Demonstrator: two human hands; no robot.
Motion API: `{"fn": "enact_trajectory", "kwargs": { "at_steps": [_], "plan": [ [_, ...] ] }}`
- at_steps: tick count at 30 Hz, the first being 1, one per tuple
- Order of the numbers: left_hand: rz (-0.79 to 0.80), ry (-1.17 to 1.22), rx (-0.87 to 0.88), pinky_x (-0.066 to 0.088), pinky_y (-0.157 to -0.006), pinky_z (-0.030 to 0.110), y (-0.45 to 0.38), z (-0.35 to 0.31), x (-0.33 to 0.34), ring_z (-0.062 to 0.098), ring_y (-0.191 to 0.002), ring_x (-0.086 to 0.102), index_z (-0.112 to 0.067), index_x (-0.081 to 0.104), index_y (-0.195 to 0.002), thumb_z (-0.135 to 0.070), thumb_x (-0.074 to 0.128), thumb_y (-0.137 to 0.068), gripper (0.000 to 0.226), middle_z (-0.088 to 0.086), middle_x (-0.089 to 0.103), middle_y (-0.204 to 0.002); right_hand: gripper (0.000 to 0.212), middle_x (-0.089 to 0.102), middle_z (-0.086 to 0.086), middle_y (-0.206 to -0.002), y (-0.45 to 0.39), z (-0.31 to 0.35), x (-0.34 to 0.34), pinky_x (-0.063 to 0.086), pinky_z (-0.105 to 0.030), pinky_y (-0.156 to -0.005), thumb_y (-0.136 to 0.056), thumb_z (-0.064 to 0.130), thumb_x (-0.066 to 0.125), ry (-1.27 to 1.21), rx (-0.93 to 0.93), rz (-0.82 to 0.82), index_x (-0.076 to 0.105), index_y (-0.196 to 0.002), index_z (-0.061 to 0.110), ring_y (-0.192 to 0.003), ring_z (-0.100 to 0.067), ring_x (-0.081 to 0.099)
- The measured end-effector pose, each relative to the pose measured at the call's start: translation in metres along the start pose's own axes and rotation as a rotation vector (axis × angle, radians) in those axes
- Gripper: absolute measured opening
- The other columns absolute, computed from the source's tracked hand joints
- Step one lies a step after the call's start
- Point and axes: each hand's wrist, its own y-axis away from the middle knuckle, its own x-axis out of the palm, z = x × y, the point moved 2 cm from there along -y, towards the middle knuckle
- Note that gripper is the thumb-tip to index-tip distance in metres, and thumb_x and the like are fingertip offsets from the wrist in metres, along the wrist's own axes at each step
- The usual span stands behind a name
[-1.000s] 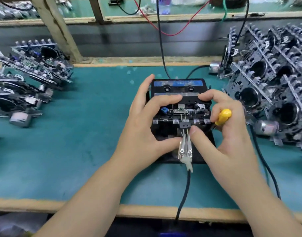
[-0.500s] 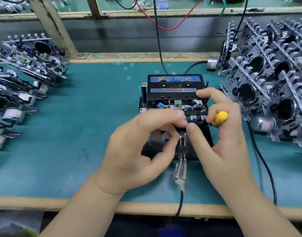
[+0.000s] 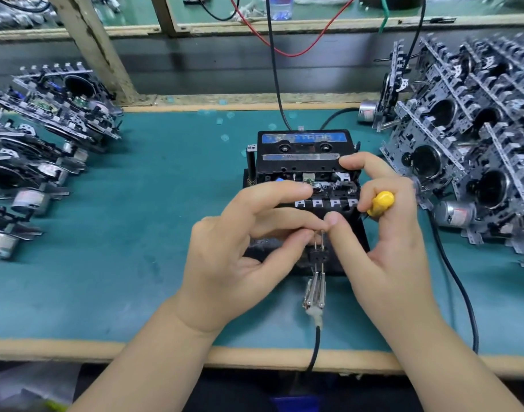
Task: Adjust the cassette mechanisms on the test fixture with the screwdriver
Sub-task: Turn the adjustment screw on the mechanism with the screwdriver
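A black test fixture (image 3: 252, 173) stands mid-table with a cassette mechanism (image 3: 329, 188) mounted on it and a black cassette with a blue label (image 3: 302, 144) seated at its far side. A two-pin plug on a metal clip (image 3: 316, 258) lies at the fixture's near side. My left hand (image 3: 240, 257) pinches the plug's pins at their top. My right hand (image 3: 391, 233) holds a yellow-handled screwdriver (image 3: 379, 202) in curled fingers, its thumb meets the left fingertips at the pins, and its index finger touches the cassette's right corner. The screwdriver's tip is hidden.
Several cassette mechanisms are stacked on the right (image 3: 468, 156) and spread on the left (image 3: 46, 135) of the green mat (image 3: 136, 233). A black cable (image 3: 457, 286) curves past my right wrist, another (image 3: 314, 352) drops over the front edge. A wooden post (image 3: 91, 43) stands back left.
My left hand lifted off the mechanism's top and drew back to the plug, pinching its pins. The plug has slid out of the mechanism toward me. My right hand kept the screwdriver.
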Motion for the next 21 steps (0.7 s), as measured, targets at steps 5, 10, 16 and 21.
{"fn": "enact_trajectory", "kwargs": {
  "at_steps": [5,10,16,21],
  "plan": [
    [0.004,0.05,-0.006,0.058,-0.077,0.026,0.001,0.002,0.001,0.011,-0.089,0.075,-0.018,0.048,-0.128,0.007,0.068,-0.09,0.05,-0.003,0.076,-0.104,0.024,0.051,-0.001,-0.138,0.001,0.0,0.0,0.035,-0.021,-0.098,-0.093,0.009,0.058,-0.01,0.012,0.006,0.036,-0.1,0.013,-0.12,-0.009,0.048],
    [0.083,-0.326,0.215,0.038,-0.106,0.048,-0.006,0.001,-0.007,0.027,-0.13,0.05,-0.021,0.046,-0.132,-0.005,0.073,-0.071,0.069,0.003,0.055,-0.137,0.026,0.052,-0.003,-0.137,0.001,0.0,-0.001,0.034,-0.016,-0.097,-0.092,0.004,0.059,-0.012,0.009,0.009,0.036,-0.099,0.013,-0.122,-0.009,0.049],
    [0.031,-0.62,0.029,0.026,-0.114,0.048,-0.008,0.01,0.005,0.027,-0.141,0.031,-0.027,0.057,-0.131,-0.042,0.087,-0.07,0.069,0.004,0.041,-0.152,0.025,0.052,0.002,-0.139,0.001,0.001,-0.001,0.035,-0.015,-0.096,-0.092,0.004,0.057,-0.005,0.021,-0.005,0.035,-0.099,0.015,-0.123,-0.007,0.049],
    [-0.036,-0.507,-0.183,0.026,-0.115,0.055,-0.012,0.019,0.009,0.032,-0.146,0.023,-0.025,0.066,-0.123,-0.034,0.087,-0.067,0.061,0.005,0.033,-0.157,0.026,0.053,0.006,-0.136,0.001,-0.001,-0.001,0.035,-0.011,-0.095,-0.092,0.006,0.056,-0.016,0.049,-0.009,0.036,-0.101,0.02,-0.123,-0.001,0.048]
  ]
}}
